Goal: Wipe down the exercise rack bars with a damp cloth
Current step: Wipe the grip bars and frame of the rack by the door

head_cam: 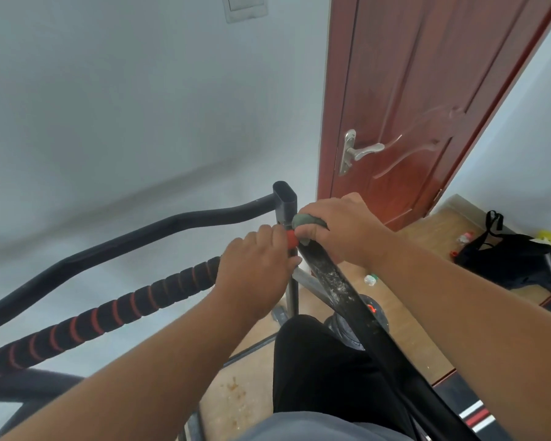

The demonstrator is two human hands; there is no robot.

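A black exercise rack fills the lower left, with an upright post (285,198) and a bare curved top bar (159,229). Below it runs a padded bar (115,310) wrapped in black foam with red rings. My left hand (255,265) grips the right end of that padded bar, beside a red end piece (291,238). My right hand (341,230) holds a balled grey-green cloth (307,220) against the rack joint just right of the post. A dusty black slanted bar (337,284) runs down from under my right hand toward my legs.
A red-brown door (420,100) with a silver handle (361,151) stands close behind the rack. A white wall lies to the left. On the tan floor at right are a black bag (509,259), small bottles and litter. Weight plates (376,316) sit by the rack's foot.
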